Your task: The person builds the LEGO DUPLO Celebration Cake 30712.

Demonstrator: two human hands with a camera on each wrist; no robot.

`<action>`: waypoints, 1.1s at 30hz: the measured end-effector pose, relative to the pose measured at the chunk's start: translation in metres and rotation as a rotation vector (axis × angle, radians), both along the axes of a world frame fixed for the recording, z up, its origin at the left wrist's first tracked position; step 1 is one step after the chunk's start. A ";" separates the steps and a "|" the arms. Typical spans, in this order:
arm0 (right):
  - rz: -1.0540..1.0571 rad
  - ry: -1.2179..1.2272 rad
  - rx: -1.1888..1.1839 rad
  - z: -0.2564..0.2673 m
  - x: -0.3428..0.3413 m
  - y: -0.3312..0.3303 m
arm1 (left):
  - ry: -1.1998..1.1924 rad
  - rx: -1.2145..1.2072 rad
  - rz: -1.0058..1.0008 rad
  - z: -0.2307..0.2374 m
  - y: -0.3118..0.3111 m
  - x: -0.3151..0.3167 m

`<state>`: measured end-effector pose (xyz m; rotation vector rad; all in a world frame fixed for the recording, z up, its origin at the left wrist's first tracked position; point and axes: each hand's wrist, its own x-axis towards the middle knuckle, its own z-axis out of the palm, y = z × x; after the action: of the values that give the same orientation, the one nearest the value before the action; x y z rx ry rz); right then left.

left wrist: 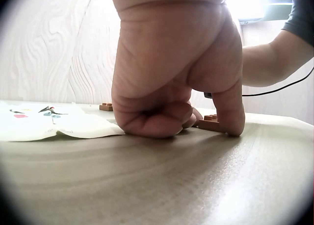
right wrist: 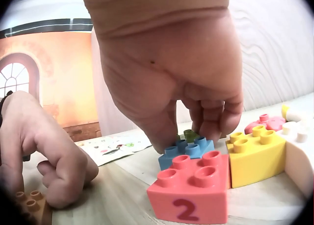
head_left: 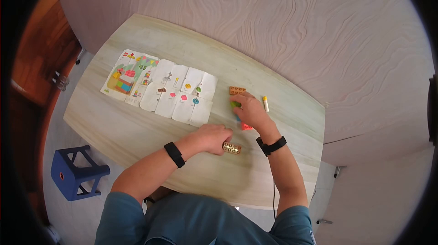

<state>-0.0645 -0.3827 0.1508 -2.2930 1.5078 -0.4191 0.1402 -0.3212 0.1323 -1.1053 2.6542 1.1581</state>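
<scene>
The table (head_left: 105, 121) takes up most of what I see, with a blue stool (head_left: 75, 176) on the floor off its left end. The creased sheet (head_left: 155, 92) lies left of the middle, toward the far edge. Between that and the near edge, the left hand (head_left: 207, 139) pinches the end of a brown brick (head_left: 232, 148), flat on the tabletop.

Right of the sheet, the right hand (head_left: 252, 110) has thumb and fingers around the green brick (right wrist: 190, 135). The blue brick (right wrist: 186, 154) is close by, the red brick (right wrist: 191, 190) nearer the person, and the yellow brick (right wrist: 255, 154) and white brick (right wrist: 301, 146) to the side. Another brown brick (head_left: 237, 90) sits on the far side, and the candle (head_left: 266, 104) stands or lies toward the right edge; I can't tell which.

With everything so tight there, a knuckle could nudge the blue brick askew, or a loose pinch could let the green one slip. A sweep of that wrist might knock the candle.

The green brick is mostly covered by fingers, the white one is cut off, and whether blue and green are joined is hidden.
</scene>
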 end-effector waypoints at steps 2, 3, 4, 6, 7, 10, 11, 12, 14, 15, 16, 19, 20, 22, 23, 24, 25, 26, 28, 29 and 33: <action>0.028 0.009 0.002 -0.002 -0.001 0.000 | 0.015 -0.011 0.002 -0.001 0.001 0.001; 0.024 0.010 -0.011 -0.004 -0.001 -0.001 | 0.015 -0.011 0.005 -0.001 0.001 0.001; 0.020 0.010 -0.025 -0.003 0.001 0.000 | 0.013 -0.011 0.007 0.000 0.001 0.001; -0.023 -0.111 0.014 0.003 0.001 0.004 | 0.011 -0.013 0.012 0.000 0.001 0.001; -0.069 -0.232 0.056 0.009 0.003 0.008 | 0.013 -0.019 0.011 -0.001 0.002 0.001; -0.077 -0.425 0.180 0.022 -0.003 0.023 | 0.007 -0.024 0.013 -0.003 0.001 0.000; -0.082 -0.424 0.180 0.026 -0.008 0.029 | 0.000 -0.024 0.013 -0.003 0.002 -0.001; -0.077 -0.453 0.231 0.030 -0.013 0.035 | 0.002 -0.022 0.005 -0.003 0.002 -0.002; -0.080 -0.480 0.281 0.034 -0.022 0.047 | -0.001 -0.025 0.022 -0.004 0.003 -0.002; -0.090 -0.571 0.329 0.035 -0.026 0.053 | 0.002 -0.023 0.016 -0.004 0.003 -0.002; -0.100 -0.664 0.376 0.036 -0.029 0.060 | -0.008 -0.017 0.017 -0.004 0.002 -0.003; -0.247 -0.651 0.355 0.040 -0.042 0.080 | -0.024 -0.006 0.018 -0.003 0.001 -0.003; -0.249 -0.650 0.356 0.040 -0.050 0.086 | -0.031 -0.002 0.020 -0.003 0.001 -0.002; -0.357 -0.559 0.416 0.036 -0.066 0.097 | -0.031 0.004 0.023 -0.001 0.001 -0.002; -0.359 -0.559 0.417 0.033 -0.070 0.104 | -0.031 0.011 0.026 -0.001 0.001 -0.002; -0.316 -0.456 0.335 0.030 -0.074 0.111 | -0.031 0.011 0.023 -0.001 0.001 -0.002; -0.273 -0.352 0.254 0.027 -0.077 0.116 | -0.032 0.014 0.020 -0.001 0.001 -0.002; -0.278 -0.353 0.254 0.022 -0.078 0.119 | -0.034 0.017 0.017 -0.001 0.001 -0.002; -0.194 -0.106 0.059 0.016 -0.073 0.124 | -0.035 0.021 0.010 -0.001 0.001 -0.002; -0.197 -0.106 0.059 0.016 -0.069 0.126 | -0.037 0.022 0.012 0.000 0.001 -0.002; -0.164 -0.061 -0.065 0.019 -0.056 0.116 | -0.018 0.013 0.028 0.000 0.002 0.002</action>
<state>-0.1207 -0.2664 0.1702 -2.1912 1.6810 -0.5849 0.1420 -0.3193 0.1323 -1.1486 2.6223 1.1636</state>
